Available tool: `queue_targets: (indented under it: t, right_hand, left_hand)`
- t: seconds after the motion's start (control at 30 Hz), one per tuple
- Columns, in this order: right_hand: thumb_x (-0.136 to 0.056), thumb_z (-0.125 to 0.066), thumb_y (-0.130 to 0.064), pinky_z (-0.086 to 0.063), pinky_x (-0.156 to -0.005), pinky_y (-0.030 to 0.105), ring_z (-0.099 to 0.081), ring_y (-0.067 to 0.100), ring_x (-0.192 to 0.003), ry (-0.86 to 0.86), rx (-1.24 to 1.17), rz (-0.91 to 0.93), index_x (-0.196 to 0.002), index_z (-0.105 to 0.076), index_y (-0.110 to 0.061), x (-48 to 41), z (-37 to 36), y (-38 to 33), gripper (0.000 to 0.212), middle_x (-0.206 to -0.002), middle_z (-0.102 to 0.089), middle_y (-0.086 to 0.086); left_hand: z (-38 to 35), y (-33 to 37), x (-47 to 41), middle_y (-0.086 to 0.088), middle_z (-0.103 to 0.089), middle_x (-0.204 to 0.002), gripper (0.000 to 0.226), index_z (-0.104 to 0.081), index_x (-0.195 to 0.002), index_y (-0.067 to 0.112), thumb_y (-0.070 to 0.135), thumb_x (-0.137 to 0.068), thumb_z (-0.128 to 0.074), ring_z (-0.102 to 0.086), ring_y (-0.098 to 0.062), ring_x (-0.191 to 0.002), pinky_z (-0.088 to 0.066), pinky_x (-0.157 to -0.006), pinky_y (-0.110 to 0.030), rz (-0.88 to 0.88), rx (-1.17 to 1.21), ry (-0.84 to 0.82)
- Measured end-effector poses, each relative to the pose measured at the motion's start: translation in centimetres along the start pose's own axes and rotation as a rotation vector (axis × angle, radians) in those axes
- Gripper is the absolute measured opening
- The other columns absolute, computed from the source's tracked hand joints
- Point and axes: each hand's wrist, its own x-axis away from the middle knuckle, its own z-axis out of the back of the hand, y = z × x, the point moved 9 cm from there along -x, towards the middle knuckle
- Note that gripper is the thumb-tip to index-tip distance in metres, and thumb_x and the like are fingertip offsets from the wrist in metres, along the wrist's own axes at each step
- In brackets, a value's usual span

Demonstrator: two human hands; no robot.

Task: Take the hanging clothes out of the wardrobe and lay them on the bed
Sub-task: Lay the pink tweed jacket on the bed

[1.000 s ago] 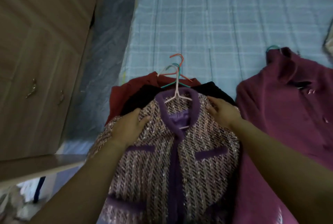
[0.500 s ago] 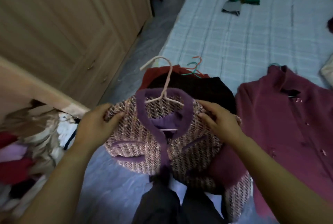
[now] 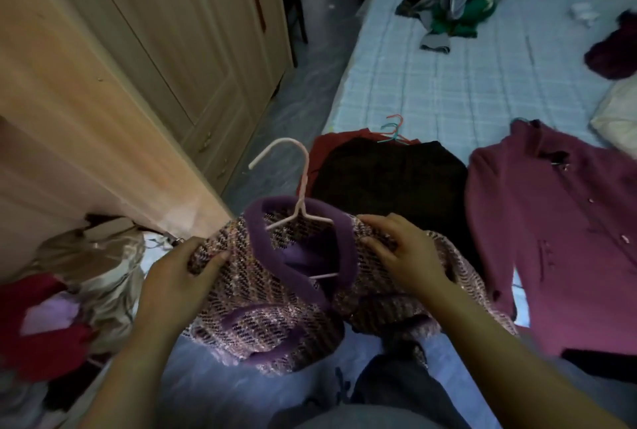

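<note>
I hold a pink tweed jacket [image 3: 272, 311] with purple trim by both shoulders, off the bed and over the floor. It still hangs on a pale pink hanger [image 3: 300, 187]. My left hand [image 3: 179, 277] grips its left shoulder and my right hand [image 3: 403, 249] grips its right shoulder. On the bed [image 3: 482, 84] behind lie a black garment [image 3: 389, 177] over a red garment [image 3: 320, 152], both on hangers, and a magenta coat [image 3: 558, 232] to the right.
The wooden wardrobe [image 3: 138, 66] stands on the left, one door edge [image 3: 103, 166] jutting toward me. Bundled clothes [image 3: 69, 290] fill the lower left. A heap of green and grey clothes [image 3: 455, 11] and a dark garment [image 3: 610, 52] lie on the far bed.
The tweed jacket has come up off the pile on the bed and back toward me, both hands still gripping its shoulders. My view has lifted, showing more of the room.
</note>
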Motion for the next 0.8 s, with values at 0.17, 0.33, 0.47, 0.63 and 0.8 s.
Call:
queue_targets:
  t: [0.17, 0.33, 0.47, 0.63, 0.8]
  right_hand:
    - [-0.087, -0.061, -0.035, -0.050, -0.068, 0.034, -0.057, 0.009, -0.076, -0.010, 0.006, -0.093, -0.112, -0.064, -0.037, 5.0, -4.5, -2.7, 0.025, -0.084, -0.057, -0.008]
    - [-0.086, -0.066, -0.025, -0.046, -0.067, 0.024, -0.056, 0.003, -0.077, 0.069, 0.021, -0.211, -0.108, -0.066, -0.036, 11.1, -3.5, -2.6, 0.025, -0.083, -0.059, -0.014]
    - [-0.086, -0.065, -0.031, -0.046, -0.065, 0.026, -0.056, 0.003, -0.073, 0.188, 0.040, -0.289, -0.108, -0.067, -0.034, 14.3, -0.3, -1.8, 0.023, -0.081, -0.059, -0.013]
    - [-0.082, -0.064, -0.035, -0.044, -0.067, 0.020, -0.055, 0.001, -0.074, 0.395, 0.119, -0.336, -0.108, -0.069, -0.029, 18.9, 6.8, -0.2, 0.027, -0.080, -0.057, -0.017]
    - [-0.081, -0.065, -0.039, -0.047, -0.066, 0.033, -0.058, 0.011, -0.069, 0.547, 0.239, -0.412, -0.107, -0.071, -0.027, 24.6, 15.9, 2.9, 0.029, -0.078, -0.056, -0.014]
  left_hand:
    - [1.5, -4.7, 2.8, 0.008, -0.058, -0.067, 0.016, -0.059, -0.079, 0.021, 0.035, -0.082, -0.067, -0.054, -0.017, -0.066, -0.042, -0.059, -0.035, 0.008, 0.015, -0.086]
    - [0.5, -3.8, 3.7, 0.008, -0.054, -0.067, 0.020, -0.054, -0.073, 0.028, 0.039, -0.078, -0.071, -0.050, -0.014, -0.064, -0.034, -0.053, -0.027, -0.103, 0.011, -0.185]
    - [-1.2, -0.2, 3.5, 0.010, -0.055, -0.069, 0.016, -0.059, -0.079, 0.029, 0.041, -0.079, -0.069, -0.052, -0.017, -0.067, -0.036, -0.054, -0.029, -0.243, 0.031, -0.228]
    - [-5.6, 6.3, 4.6, 0.011, -0.058, -0.073, 0.013, -0.057, -0.080, 0.030, 0.038, -0.081, -0.068, -0.052, -0.012, -0.068, -0.034, -0.055, -0.026, -0.351, 0.108, -0.336]
    - [-11.7, 15.6, 7.4, 0.007, -0.063, -0.078, 0.016, -0.060, -0.083, 0.026, 0.038, -0.079, -0.069, -0.059, -0.012, -0.075, -0.043, -0.063, -0.033, -0.435, 0.226, -0.463]
